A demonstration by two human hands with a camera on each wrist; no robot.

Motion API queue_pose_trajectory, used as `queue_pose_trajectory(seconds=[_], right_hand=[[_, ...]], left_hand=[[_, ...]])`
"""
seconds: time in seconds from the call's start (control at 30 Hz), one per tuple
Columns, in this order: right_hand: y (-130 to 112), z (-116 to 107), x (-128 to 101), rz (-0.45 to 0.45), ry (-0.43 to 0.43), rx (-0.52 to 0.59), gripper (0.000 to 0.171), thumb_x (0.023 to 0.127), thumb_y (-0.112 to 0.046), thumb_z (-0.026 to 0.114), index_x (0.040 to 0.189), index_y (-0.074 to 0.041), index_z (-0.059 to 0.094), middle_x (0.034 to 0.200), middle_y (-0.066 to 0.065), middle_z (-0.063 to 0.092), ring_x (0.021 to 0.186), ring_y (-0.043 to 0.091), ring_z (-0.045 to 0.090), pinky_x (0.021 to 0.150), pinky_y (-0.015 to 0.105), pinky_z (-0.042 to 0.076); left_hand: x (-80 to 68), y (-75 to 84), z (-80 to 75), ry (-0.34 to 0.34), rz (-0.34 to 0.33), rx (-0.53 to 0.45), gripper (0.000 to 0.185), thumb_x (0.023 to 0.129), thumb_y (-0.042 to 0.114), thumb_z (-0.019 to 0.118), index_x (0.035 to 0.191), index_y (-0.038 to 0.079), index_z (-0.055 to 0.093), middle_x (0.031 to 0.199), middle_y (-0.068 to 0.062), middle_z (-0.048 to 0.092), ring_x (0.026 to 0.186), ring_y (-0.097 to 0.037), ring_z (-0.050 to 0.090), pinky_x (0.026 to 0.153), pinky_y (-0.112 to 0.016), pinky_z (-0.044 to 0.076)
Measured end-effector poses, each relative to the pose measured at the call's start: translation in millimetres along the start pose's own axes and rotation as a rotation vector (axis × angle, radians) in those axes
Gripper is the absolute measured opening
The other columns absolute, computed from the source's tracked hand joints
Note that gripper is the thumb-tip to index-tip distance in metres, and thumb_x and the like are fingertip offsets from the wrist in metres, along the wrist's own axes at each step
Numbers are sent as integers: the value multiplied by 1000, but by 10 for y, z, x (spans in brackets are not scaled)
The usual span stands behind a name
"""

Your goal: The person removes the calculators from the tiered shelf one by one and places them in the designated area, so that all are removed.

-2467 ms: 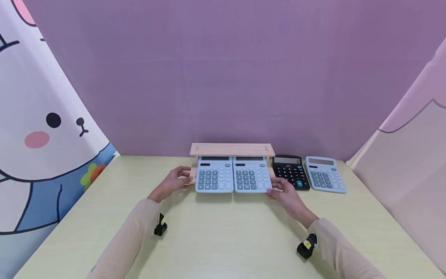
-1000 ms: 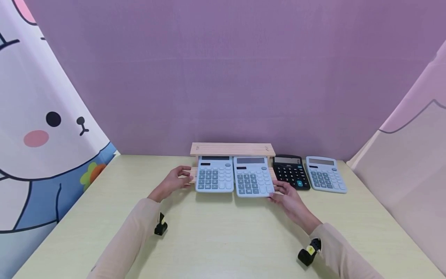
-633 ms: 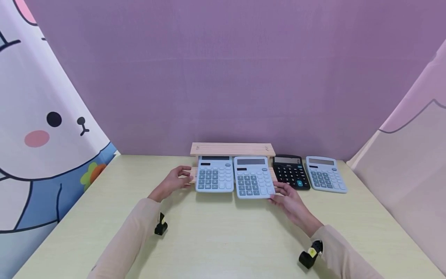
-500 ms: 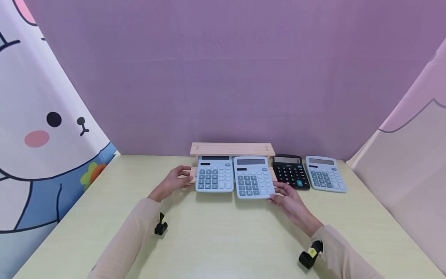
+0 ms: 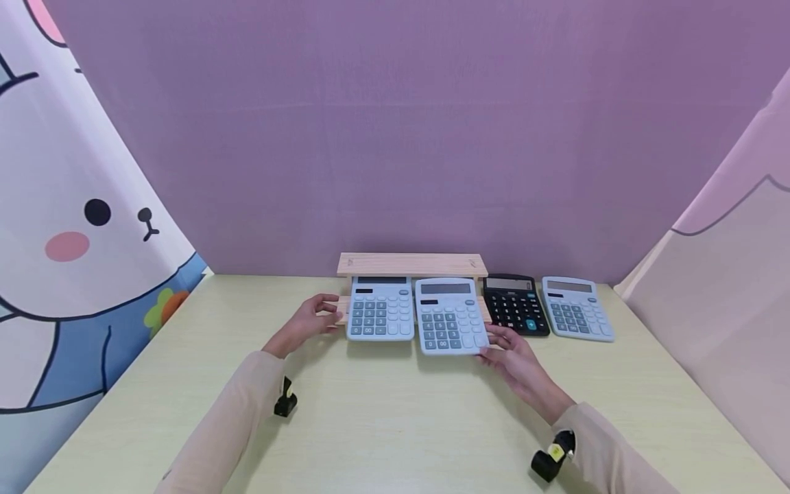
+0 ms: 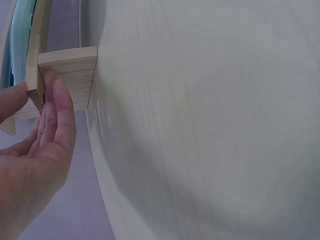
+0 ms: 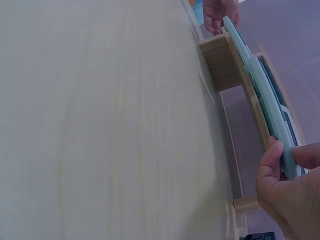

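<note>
A small wooden rack stands against the purple backdrop, with two light-blue calculators side by side on it. My left hand grips the rack's left end, thumb on one face of the front slat and fingers behind it. The left calculator sits square under the top board. My right hand pinches the lower right corner of the right calculator, which is slightly tilted and sticks out further toward me. In the right wrist view, thumb and fingers lie on opposite faces of that calculator.
Right of the rack, a black calculator and another light-blue calculator lie on the pale table. A purple cloth rises behind the table, and printed cloths hang at both sides.
My right hand has drawn the right calculator out toward me and slightly right, turning it a little; its display now shows fully. My left hand and the left calculator have not moved.
</note>
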State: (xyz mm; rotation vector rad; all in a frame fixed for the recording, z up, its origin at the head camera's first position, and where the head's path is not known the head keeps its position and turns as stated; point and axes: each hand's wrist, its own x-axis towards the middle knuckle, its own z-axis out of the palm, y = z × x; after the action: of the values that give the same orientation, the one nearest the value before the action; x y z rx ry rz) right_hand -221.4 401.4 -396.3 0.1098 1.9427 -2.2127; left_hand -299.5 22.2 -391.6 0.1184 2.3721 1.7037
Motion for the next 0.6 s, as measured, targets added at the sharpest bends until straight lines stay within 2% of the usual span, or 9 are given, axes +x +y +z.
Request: queue_pose_trajectory(seconds=[0.6], right_hand=[[-2,-12,-33,-14,-20,34,57,82,13,47,134,2,26,106,6,46,86,11,57,82,24,54]], left_hand=[[-3,17,5,3,-20,11,52,89,5,54,135,0,31,125,-23,43,90,-18,59,85,-35,56]])
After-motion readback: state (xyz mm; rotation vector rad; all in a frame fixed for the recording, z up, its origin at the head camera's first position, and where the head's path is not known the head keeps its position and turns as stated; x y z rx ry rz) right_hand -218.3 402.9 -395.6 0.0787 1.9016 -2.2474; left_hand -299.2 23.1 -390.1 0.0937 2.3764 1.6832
